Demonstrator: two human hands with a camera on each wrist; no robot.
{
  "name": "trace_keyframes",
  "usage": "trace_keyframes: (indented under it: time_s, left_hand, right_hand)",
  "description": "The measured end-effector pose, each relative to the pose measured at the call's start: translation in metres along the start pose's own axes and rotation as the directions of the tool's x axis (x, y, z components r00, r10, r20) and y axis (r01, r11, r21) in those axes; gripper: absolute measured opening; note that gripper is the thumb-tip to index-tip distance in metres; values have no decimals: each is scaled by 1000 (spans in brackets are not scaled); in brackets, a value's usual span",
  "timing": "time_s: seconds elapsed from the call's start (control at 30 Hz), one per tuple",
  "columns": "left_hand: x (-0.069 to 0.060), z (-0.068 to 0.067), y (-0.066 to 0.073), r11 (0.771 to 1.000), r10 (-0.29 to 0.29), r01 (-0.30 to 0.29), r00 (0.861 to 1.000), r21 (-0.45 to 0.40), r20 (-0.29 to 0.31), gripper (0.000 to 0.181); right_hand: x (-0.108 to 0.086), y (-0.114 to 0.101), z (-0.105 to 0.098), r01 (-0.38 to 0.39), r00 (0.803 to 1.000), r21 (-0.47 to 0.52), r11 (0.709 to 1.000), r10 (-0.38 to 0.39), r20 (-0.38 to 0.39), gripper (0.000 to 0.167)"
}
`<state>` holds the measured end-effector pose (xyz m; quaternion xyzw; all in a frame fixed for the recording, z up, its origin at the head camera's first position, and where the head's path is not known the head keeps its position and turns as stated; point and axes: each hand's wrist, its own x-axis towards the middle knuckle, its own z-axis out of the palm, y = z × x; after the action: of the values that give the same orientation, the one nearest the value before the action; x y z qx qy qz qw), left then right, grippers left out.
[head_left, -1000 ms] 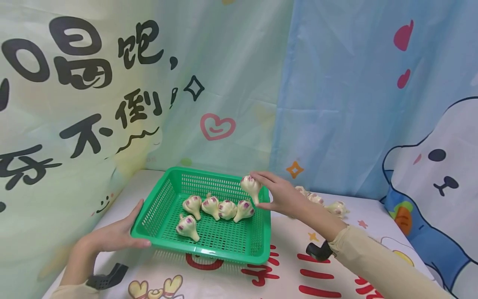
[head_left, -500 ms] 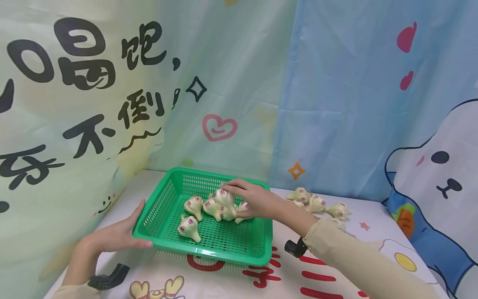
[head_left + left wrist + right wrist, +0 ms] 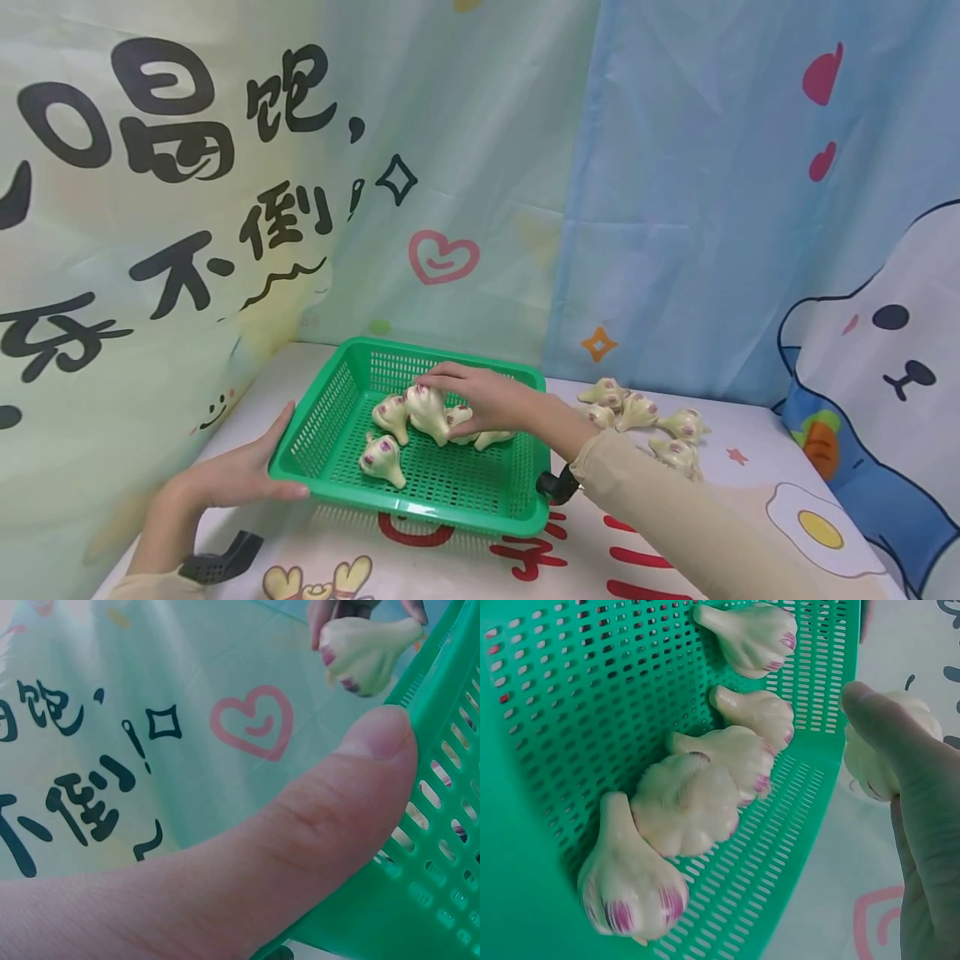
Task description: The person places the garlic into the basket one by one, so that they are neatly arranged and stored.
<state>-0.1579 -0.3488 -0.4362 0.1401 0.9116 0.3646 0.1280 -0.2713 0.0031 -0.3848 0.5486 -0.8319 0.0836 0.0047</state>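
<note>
A garlic bulb (image 3: 427,411) is pinched between the thumb and fingers of my right hand (image 3: 487,398), above the green plastic basket (image 3: 408,507). The left wrist view shows this held bulb (image 3: 364,656) raised by the basket's rim. Several other bulbs lie in the basket; one garlic bulb (image 3: 382,460) rests apart near the front, the others in a row behind it. My left hand (image 3: 236,473) is at the basket's left side, its fingers fairly straight and its thumb (image 3: 322,795) against the rim. The far fingers of that hand are partly hidden.
On the table to the right of the basket lies a loose group of several garlic bulbs (image 3: 637,411). A printed cloth (image 3: 450,167) hangs behind and at the left. The table (image 3: 570,533) has a patterned cover.
My right hand has carried the garlic bulb leftward from the basket's right rim to over the row of bulbs. My left hand stays at the basket's left side.
</note>
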Motion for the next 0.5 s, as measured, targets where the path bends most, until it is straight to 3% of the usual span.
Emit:
trace_keyframes:
  time_s: [0.5]
  left_hand:
    - [0, -1, 0, 1000, 2, -2, 1000, 7, -4, 123]
  right_hand:
    - [26, 3, 34, -34, 989, 4, 999, 33, 145, 79]
